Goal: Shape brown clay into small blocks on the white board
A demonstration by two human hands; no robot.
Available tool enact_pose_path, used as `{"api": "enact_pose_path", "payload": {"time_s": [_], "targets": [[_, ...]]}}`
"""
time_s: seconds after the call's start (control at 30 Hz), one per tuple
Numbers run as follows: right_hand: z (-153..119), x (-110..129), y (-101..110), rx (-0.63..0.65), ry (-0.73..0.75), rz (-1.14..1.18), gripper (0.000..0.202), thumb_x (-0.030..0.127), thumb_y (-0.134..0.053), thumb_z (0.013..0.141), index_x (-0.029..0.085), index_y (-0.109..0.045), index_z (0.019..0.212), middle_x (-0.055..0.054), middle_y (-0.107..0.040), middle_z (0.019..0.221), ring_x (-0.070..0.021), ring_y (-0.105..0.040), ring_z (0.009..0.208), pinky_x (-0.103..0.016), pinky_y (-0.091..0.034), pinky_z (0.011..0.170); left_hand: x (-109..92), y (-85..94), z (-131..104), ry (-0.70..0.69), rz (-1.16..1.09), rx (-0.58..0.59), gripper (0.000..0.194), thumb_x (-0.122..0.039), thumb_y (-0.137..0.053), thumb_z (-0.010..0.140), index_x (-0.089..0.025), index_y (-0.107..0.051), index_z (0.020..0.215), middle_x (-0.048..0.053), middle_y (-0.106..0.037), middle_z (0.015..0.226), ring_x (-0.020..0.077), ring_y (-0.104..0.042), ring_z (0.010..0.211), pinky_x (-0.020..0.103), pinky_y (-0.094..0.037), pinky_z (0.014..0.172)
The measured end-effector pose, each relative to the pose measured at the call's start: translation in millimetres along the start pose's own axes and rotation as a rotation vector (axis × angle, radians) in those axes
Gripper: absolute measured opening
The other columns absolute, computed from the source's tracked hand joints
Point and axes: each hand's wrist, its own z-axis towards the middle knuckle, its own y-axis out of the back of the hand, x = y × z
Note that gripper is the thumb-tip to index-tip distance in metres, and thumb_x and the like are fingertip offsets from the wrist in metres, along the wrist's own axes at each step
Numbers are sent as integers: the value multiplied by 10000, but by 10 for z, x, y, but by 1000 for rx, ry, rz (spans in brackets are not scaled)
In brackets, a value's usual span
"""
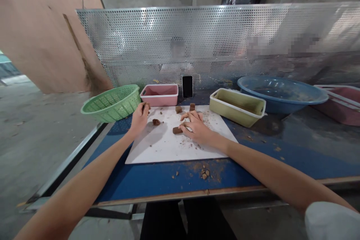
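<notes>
My left hand [140, 117] is at the left edge of a white board [157, 146], its fingers pinched round a small brown lump [148, 105] that they partly hide. Over the board's right half is my right hand [197, 127], palm down with the fingers apart. Its thumb tip touches, or nearly touches, the right end of a brown block [177, 130] lying flat. Between my hands lies a rough reddish-brown lump [156, 122]. Towards the back of the board are a brown chunk [178, 109] and another brown block [192, 107]. Crumbs are scattered near my right hand.
Behind the board stand a green basket [112, 105], a pink bin [160, 100], a phone [187, 86], a yellow-green bin [236, 110] and a blue basin [281, 97]. A perforated metal screen [157, 45] rises at the back. Small pieces [205, 174] lie near the front edge.
</notes>
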Motion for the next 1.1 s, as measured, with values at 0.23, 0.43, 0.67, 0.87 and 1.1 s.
{"api": "enact_pose_path", "payload": {"time_s": [0.23,0.43,0.67,0.87,1.1], "targets": [[7,31,37,6,-15,10,332,352,-480,1105,220,-766,1003,-115,-626,1326,-305,-483,1285,-548,-355,1080,-314,-101,-196,-267,161,309,326,-392,-433,1053,-177,-653,1160,104,-698,1092,236,-647,1008,368,-509,946],[25,5,4,-10,17,-15,541,459,-527,1091,293,-441,1599,-134,-583,1408,-312,-480,1327,-548,-397,1138,-644,-181,-419,-302,60,631,260,-325,-523,1027,-214,-656,1221,85,-709,1081,234,-672,1015,375,-523,963],[15,-23,-13,-6,139,-54,424,437,-497,1109,318,-561,1511,-112,-641,1343,-289,-529,1284,-493,-435,1115,-728,-271,-587,-76,-278,698,628,-324,-600,984,-248,-323,1542,52,-723,1055,186,-684,915,335,-538,878],[12,-100,-74,-98,210,13,378,485,-479,1106,231,-682,1298,-106,-699,1136,-263,-599,1137,-444,-481,1038,-753,-243,-571,-66,-264,730,595,-326,-595,1000,-233,-333,1526,43,-716,1017,190,-682,922,330,-531,875],[13,-63,-76,-134,162,39,309,513,-588,1066,218,-672,1034,-83,-696,995,-253,-632,1042,-407,-494,952,-712,-235,-568,-121,-214,746,605,-318,-592,1003,-233,-332,1542,48,-725,1021,192,-680,957,325,-516,894]]}}
